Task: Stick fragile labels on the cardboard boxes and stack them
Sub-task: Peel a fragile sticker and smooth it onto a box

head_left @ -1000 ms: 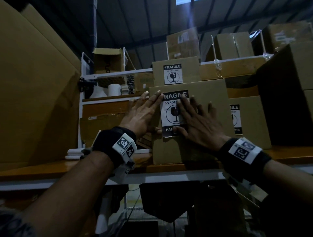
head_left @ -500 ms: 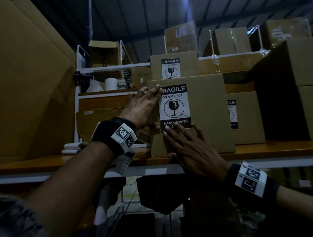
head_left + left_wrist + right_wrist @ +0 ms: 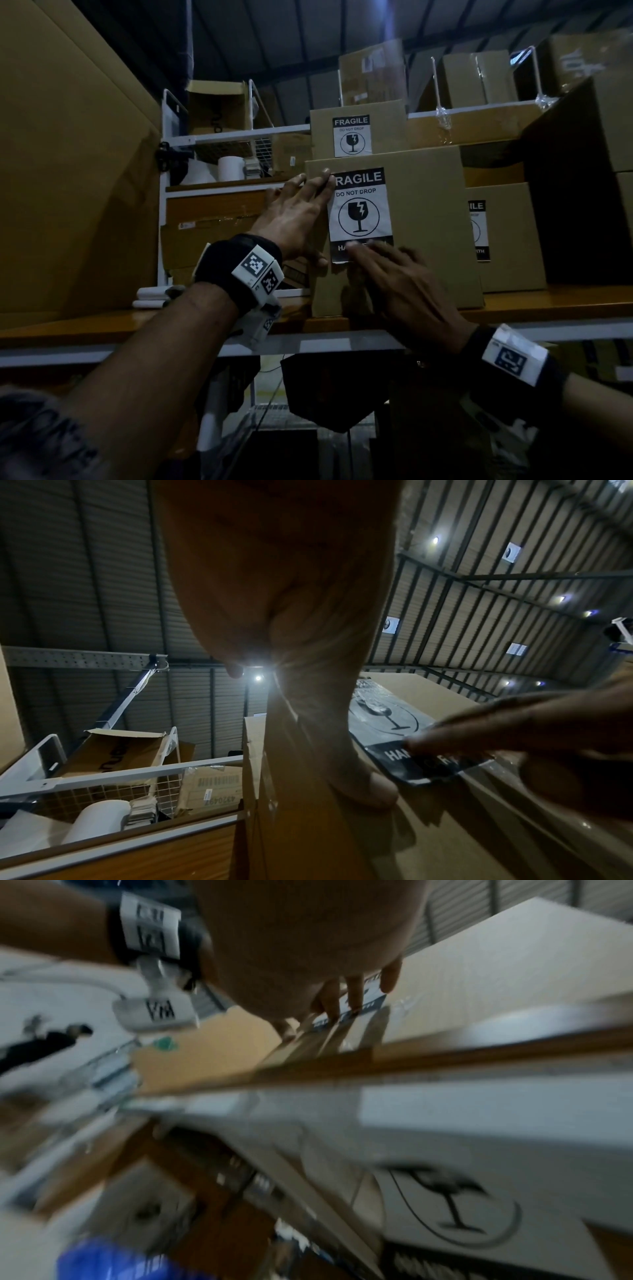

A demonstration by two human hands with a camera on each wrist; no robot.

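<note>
Open carton (image 3: 216, 107) on the upper white shelf (image 3: 239, 132); contents not visible. Paper roll (image 3: 231, 168) below it. Your left hand (image 3: 291, 219) lies flat, fingers straight, on the front cardboard box (image 3: 424, 219), fingertips at the fragile label's (image 3: 359, 212) top-left corner. Label reads "FRAGILE / DO NOT DROP". Your right hand (image 3: 407, 291), fingers extended, presses its bottom edge. Box sits at the wooden shelf's (image 3: 548, 305) front edge. Labelled boxes behind: one above (image 3: 356, 132), one right (image 3: 503, 236).
</note>
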